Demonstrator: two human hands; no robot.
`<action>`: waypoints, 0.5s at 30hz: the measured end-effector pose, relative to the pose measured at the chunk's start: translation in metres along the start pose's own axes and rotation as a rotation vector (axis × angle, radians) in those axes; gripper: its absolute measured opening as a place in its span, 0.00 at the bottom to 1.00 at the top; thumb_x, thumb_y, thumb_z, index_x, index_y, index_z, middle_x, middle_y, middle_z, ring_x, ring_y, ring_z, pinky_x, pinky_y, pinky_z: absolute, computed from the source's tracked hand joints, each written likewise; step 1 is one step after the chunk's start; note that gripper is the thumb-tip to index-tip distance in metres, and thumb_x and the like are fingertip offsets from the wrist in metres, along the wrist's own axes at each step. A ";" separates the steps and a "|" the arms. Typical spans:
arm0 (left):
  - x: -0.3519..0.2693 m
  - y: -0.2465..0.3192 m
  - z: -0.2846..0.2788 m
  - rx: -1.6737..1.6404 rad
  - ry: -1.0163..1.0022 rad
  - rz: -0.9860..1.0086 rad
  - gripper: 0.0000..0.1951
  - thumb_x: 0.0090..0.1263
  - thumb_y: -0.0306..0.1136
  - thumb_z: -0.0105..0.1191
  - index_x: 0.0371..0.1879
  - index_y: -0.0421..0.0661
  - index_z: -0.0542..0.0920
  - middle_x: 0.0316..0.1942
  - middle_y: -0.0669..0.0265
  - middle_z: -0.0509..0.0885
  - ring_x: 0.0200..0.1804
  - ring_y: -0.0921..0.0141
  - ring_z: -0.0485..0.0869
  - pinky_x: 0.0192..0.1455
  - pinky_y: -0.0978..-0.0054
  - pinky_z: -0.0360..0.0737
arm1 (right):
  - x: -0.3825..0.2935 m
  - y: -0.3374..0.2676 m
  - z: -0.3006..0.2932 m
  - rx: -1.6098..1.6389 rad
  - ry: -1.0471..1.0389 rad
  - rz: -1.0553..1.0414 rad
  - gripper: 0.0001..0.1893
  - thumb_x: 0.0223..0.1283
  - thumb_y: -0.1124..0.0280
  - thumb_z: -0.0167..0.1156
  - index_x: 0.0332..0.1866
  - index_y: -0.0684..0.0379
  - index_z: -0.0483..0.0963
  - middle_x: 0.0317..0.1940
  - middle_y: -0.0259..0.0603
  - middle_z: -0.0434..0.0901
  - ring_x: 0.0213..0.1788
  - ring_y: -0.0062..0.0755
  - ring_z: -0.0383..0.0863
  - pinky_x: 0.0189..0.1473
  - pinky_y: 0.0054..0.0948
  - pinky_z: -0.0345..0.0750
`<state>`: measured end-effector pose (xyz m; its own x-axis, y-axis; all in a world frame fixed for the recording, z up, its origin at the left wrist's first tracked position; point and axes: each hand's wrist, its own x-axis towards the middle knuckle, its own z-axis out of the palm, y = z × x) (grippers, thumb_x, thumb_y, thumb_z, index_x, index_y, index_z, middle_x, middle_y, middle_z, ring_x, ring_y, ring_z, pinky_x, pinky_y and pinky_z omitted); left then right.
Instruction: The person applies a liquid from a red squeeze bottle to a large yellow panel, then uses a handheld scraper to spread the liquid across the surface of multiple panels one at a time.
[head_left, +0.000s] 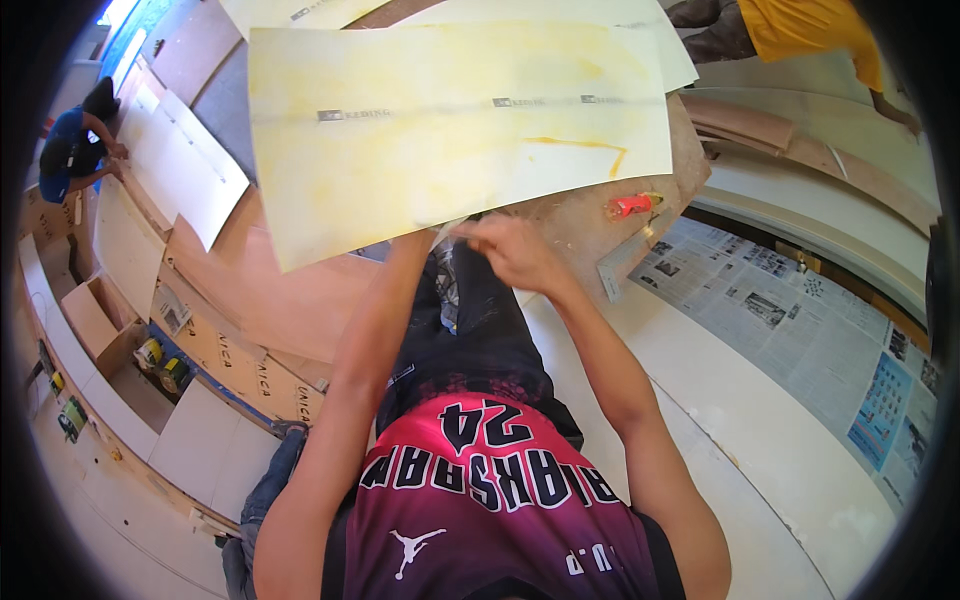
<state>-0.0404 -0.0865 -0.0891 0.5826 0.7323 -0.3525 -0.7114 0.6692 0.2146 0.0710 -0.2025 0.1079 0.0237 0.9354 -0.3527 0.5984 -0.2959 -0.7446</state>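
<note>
Before me lies a large, pale laminate sheet (450, 135) with yellowish glue smears, its near edge overhanging the board below. My right hand (506, 244) is at that near edge, its fingers closed around a thin, blurred item that I cannot identify. My left forearm reaches to the same edge, and the left hand is hidden beneath the sheet. A red-handled tool (634, 205) rests on the brown board to the right of the sheet. Near it, a flat grey metal piece (611, 279) sits at the board's edge.
Newspaper sheets (787, 300) cover a surface at the right. A person in blue (64, 154) crouches at the far left by another white sheet (180, 165); a person in yellow (810, 37) is at the upper right. Power tools (161, 364) stand in a wooden compartment at left.
</note>
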 end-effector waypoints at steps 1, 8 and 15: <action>0.002 0.002 -0.005 0.004 -0.027 -0.010 0.26 0.83 0.49 0.42 0.71 0.45 0.70 0.65 0.56 0.77 0.65 0.59 0.76 0.70 0.56 0.76 | -0.009 -0.004 -0.004 0.097 0.001 -0.013 0.21 0.63 0.78 0.54 0.58 0.51 0.84 0.44 0.54 0.87 0.45 0.53 0.85 0.53 0.43 0.81; 0.012 -0.004 -0.019 -0.011 -0.134 -0.082 0.27 0.83 0.50 0.43 0.72 0.44 0.69 0.66 0.56 0.77 0.66 0.58 0.76 0.70 0.55 0.76 | 0.019 0.035 -0.104 -0.113 0.454 0.111 0.21 0.63 0.79 0.55 0.61 0.55 0.82 0.42 0.54 0.86 0.45 0.50 0.85 0.54 0.41 0.81; 0.011 -0.073 -0.027 -0.165 0.026 -0.014 0.28 0.82 0.51 0.44 0.72 0.44 0.70 0.67 0.56 0.77 0.66 0.57 0.77 0.68 0.54 0.78 | 0.052 0.138 -0.074 -0.223 0.150 0.071 0.19 0.68 0.73 0.54 0.62 0.54 0.81 0.46 0.56 0.86 0.50 0.56 0.84 0.55 0.43 0.80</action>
<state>0.0073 -0.1312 -0.1333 0.5840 0.7182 -0.3784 -0.7596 0.6479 0.0574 0.2139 -0.1802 0.0289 0.1802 0.9371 -0.2989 0.7523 -0.3271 -0.5719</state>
